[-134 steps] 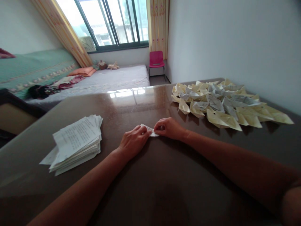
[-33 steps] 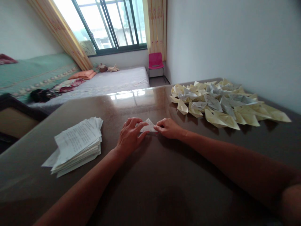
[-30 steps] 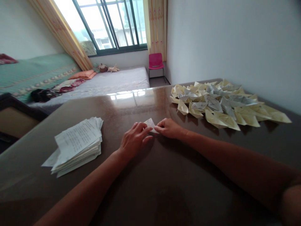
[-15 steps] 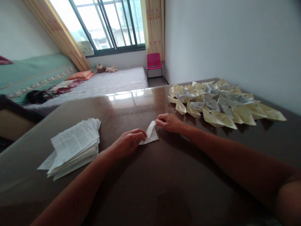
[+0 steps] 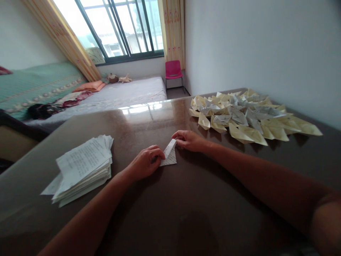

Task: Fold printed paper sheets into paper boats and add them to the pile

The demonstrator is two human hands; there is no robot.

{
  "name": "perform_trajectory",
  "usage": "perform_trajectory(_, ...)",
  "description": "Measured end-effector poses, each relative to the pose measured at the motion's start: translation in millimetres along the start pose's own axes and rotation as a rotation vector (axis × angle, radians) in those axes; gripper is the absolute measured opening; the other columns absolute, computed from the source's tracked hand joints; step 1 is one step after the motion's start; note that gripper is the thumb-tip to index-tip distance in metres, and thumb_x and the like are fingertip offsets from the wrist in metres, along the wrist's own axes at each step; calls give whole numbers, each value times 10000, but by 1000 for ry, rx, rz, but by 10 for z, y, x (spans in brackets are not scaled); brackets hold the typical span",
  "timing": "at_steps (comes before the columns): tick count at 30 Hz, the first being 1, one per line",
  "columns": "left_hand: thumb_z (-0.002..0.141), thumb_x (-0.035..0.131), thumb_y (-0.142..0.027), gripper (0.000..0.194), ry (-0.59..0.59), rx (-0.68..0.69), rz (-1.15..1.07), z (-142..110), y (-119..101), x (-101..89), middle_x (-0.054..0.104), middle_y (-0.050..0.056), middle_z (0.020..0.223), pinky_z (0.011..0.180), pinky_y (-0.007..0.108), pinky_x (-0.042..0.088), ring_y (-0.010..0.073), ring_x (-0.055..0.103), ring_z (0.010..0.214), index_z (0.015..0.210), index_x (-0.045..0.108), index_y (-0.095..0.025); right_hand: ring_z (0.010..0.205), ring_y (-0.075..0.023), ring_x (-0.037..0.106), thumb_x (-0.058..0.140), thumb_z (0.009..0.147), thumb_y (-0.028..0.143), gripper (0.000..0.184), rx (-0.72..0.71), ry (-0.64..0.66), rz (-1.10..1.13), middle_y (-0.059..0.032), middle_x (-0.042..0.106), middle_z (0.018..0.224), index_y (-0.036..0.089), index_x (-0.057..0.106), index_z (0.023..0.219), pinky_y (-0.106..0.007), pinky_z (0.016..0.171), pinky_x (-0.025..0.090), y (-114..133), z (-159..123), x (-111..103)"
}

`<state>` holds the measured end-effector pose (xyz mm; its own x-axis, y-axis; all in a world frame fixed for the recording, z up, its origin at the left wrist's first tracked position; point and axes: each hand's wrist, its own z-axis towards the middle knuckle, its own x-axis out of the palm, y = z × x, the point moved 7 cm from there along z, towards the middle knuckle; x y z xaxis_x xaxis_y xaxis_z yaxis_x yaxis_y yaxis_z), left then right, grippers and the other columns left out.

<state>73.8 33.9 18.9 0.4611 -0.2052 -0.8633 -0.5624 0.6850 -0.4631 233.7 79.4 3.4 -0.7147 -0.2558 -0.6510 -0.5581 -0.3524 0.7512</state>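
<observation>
A small folded sheet of printed paper (image 5: 170,155) lies on the brown glossy table (image 5: 186,199), roughly triangular with a narrow strip turned over along its upper left edge. My left hand (image 5: 146,160) has its fingers closed on the paper's lower left corner. At the upper tip, my right hand (image 5: 189,140) pinches the end of the folded strip, fingers curled together. Left of my hands sits a stack of loose printed sheets (image 5: 84,167). To the right, folded paper boats (image 5: 245,133) in cream and white stand crowded together.
The table's far edge faces a bed (image 5: 133,90) with a grey sheet. A pink chair (image 5: 173,69) stands by the window (image 5: 125,28). On the right a white wall (image 5: 253,42) runs beside the table, and a dark chair back (image 5: 16,131) shows at left.
My right hand has shifted slightly left and curled over the paper's tip. The paper has turned a little, and the folded strip looks flatter. The whole view has shifted slightly.
</observation>
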Motion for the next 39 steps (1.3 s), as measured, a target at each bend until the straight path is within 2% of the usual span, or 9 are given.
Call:
perform_trajectory(5, 811, 454, -128, 165, -8, -3, 134, 33, -90, 26, 595, 24, 846, 736, 261, 448, 150, 562, 805, 830, 599, -204, 737, -116, 638, 618, 788, 182, 199, 67, -40, 51, -47, 702, 859, 126, 622, 979, -190, 637, 456, -55, 15, 7)
perform_trajectory(8, 861, 486, -258, 120, -14, -31, 275, 67, -185, 62, 604, 26, 859, 724, 288, 451, 183, 562, 850, 927, 577, -216, 724, -119, 633, 641, 754, 176, 187, 44, -119, -51, -31, 693, 820, 142, 617, 936, -197, 638, 448, -10, -1, 12)
perform_trajectory(11, 880, 497, -429, 324, -36, -108, 400, 105, -238, 96, 616, 32, 914, 678, 300, 463, 217, 567, 900, 1140, 516, -237, 717, -123, 631, 644, 745, 180, 240, 19, -180, -143, -13, 690, 809, 168, 594, 979, -205, 638, 433, 16, -22, 33)
perform_trajectory(16, 919, 448, -368, 410, -18, -112, 530, 143, -298, 151, 573, 42, 1124, 682, 293, 481, 225, 561, 993, 1326, 400, -338, 732, -135, 642, 652, 773, 237, 269, 8, -185, -210, -16, 695, 803, 189, 565, 1024, -215, 657, 428, -4, -26, 62)
perform_trajectory(21, 933, 415, -313, 396, 14, -90, 566, 132, -307, 164, 544, 34, 1251, 667, 296, 496, 235, 553, 1043, 1327, 402, -359, 759, -140, 648, 659, 759, 227, 300, -3, -182, -199, -17, 701, 834, 194, 560, 1040, -216, 663, 428, -8, -36, 43)
perform_trajectory(24, 933, 406, -295, 403, 6, -111, 570, 130, -306, 155, 579, 46, 1230, 690, 311, 507, 236, 558, 1045, 1336, 395, -305, 701, -122, 638, 645, 769, 258, 290, -38, -174, -159, -8, 703, 846, 192, 557, 1038, -211, 629, 422, 17, -46, 38)
perform_trajectory(27, 934, 396, -293, 408, -15, -146, 573, 129, -293, 142, 623, 53, 1172, 729, 321, 512, 230, 566, 1042, 1340, 384, -252, 677, -110, 639, 611, 754, 179, 287, -62, -175, -127, -2, 717, 886, 196, 553, 1034, -207, 625, 430, 30, -52, 32)
perform_trajectory(32, 924, 419, -303, 379, -34, -169, 579, 115, -264, 136, 638, 49, 1154, 761, 322, 513, 219, 571, 1046, 1295, 423, -226, 795, -140, 676, 540, 732, 85, 331, -112, -140, -143, 5, 740, 920, 207, 549, 1040, -229, 717, 472, 39, -61, 5)
perform_trajectory(39, 949, 386, -332, 317, -6, -95, 580, 109, -261, 166, 590, 34, 1230, 763, 315, 518, 207, 540, 1066, 1229, 514, -255, 980, -168, 662, 507, 703, -3, 367, -126, 35, -120, -39, 732, 1019, 182, 566, 1014, -247, 818, 478, 43, -55, -23)
